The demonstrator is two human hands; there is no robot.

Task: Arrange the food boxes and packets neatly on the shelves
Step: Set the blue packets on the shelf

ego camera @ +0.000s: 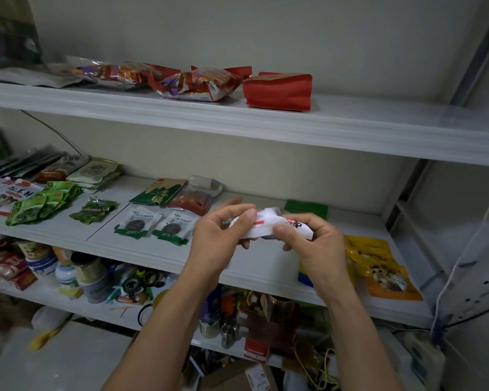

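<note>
Both my hands hold a small white packet (266,224) with red and black print above the middle shelf (237,266). My left hand (223,230) pinches its left end, my right hand (311,241) grips its right end. Laid out on the middle shelf are green packets (40,204), two white-and-green sachets (156,224), a green pouch (158,191), a red-filled clear packet (195,200), a flat green packet (305,208) and yellow pouches (378,263) at the right. The top shelf (237,119) carries colourful snack bags (198,83) and a red bag (277,91).
The lower shelf (54,300) is crowded with jars, tape rolls, tools and tins. A white cable (458,266) hangs down the rack's right side. A cardboard box (237,376) sits on the floor below. Bare shelf surface lies right of the red bag.
</note>
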